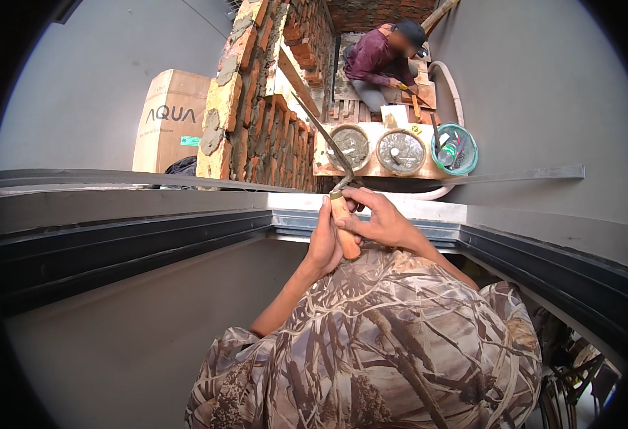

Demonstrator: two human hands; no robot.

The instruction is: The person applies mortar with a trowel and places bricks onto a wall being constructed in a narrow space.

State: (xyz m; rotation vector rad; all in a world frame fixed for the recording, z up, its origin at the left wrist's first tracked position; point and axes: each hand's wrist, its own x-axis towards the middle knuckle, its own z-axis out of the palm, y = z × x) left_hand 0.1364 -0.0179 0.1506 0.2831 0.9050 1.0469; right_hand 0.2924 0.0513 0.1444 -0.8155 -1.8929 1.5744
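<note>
Camouflage-sleeved arms rise from the lower edge, belonging to the person wearing the camera. Both hands meet near the middle. Their left hand (322,247) is closed around the wooden handle of a trowel (344,225), and the right hand (380,220) curls over the handle from the other side, fingers wrapped on it. From there the trowel's thin metal blade points up and left toward a rough brick wall (257,107). Beyond a dark ledge (185,236), three buckets (400,151) sit on a board, two holding grey mortar. Behind them another person (382,61) crouches. To the left, a cardboard box (167,118) stands beside the wall.
</note>
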